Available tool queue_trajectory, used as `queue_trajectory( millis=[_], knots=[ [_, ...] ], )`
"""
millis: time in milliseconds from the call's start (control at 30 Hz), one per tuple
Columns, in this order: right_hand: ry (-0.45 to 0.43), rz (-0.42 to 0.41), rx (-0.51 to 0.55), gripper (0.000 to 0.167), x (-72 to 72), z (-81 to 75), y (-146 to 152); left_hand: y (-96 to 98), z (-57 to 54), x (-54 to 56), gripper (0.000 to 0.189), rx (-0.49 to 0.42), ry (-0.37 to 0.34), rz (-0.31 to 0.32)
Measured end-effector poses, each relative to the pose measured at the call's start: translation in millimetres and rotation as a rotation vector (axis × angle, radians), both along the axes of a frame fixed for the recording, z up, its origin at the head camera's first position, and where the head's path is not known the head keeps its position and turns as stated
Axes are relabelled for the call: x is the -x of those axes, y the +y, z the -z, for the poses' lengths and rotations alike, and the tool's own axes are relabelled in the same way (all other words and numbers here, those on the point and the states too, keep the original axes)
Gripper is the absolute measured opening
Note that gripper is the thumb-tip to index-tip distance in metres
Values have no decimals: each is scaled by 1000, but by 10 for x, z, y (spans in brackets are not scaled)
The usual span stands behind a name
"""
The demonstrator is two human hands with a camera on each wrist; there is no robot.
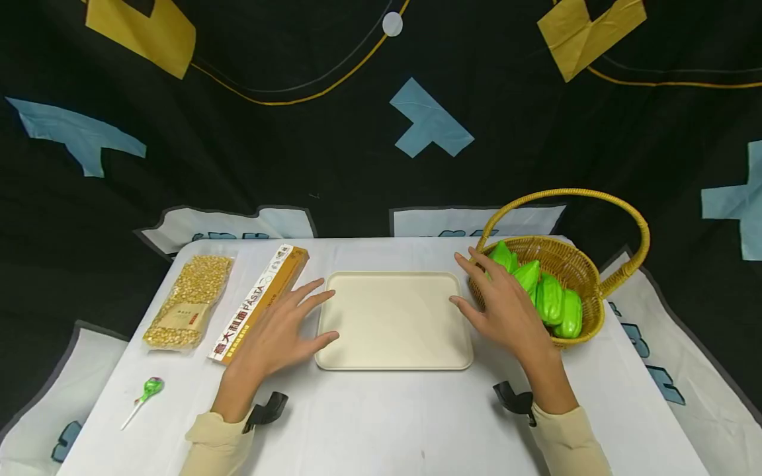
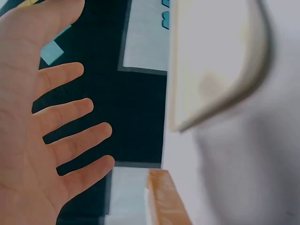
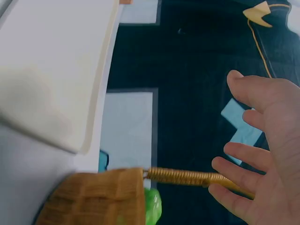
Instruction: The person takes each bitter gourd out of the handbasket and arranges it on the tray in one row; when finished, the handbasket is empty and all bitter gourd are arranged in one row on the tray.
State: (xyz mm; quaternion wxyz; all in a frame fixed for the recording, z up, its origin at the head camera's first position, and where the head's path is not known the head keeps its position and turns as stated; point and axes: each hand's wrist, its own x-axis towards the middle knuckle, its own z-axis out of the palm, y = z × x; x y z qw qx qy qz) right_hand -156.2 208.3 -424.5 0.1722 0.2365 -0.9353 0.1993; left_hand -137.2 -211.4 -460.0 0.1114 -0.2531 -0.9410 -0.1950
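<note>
A cream rectangular tray (image 1: 394, 320) lies on the white table between both hands. My left hand (image 1: 278, 336), fingers spread and holding nothing, hovers at the tray's left edge and overlaps the pasta box (image 1: 258, 301) in the head view. On the other side, my right hand (image 1: 506, 311) is held with its fingers apart, beside the tray's right edge and in front of a wicker basket (image 1: 589, 317). Several shiny green star-shaped fruits or vegetables (image 1: 550, 299) sit inside that basket. In the right wrist view the basket (image 3: 98, 199) shows below the tray (image 3: 51, 61).
A clear bag of yellow corn kernels (image 1: 189, 301) lies at the table's left, beyond the pasta box. Nearer the front left is a lollipop (image 1: 145, 395) in a green wrapper. The basket's tall arched handle (image 1: 639, 225) rises at the right. Dark patterned cloth (image 1: 351, 178) hangs behind the table.
</note>
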Motion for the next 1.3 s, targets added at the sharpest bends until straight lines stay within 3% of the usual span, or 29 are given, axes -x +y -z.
queue_trajectory(
  millis=[233, 500, 967, 1300],
  knots=[
    [-82, 113, 1, 72, -94, -6, 239, -117, 204, -140, 58, -82, -61, -29],
    [-106, 192, 3, 72, -189, -65, 501, -162, 443, -204, 49, -156, -126, -21],
    [-117, 268, 32, 71, -105, -44, 686, -211, 555, -262, 42, -97, -172, -31],
    [-166, 332, 76, 67, -87, 82, 809, -223, 598, -249, 33, -111, -172, -14]
  ],
)
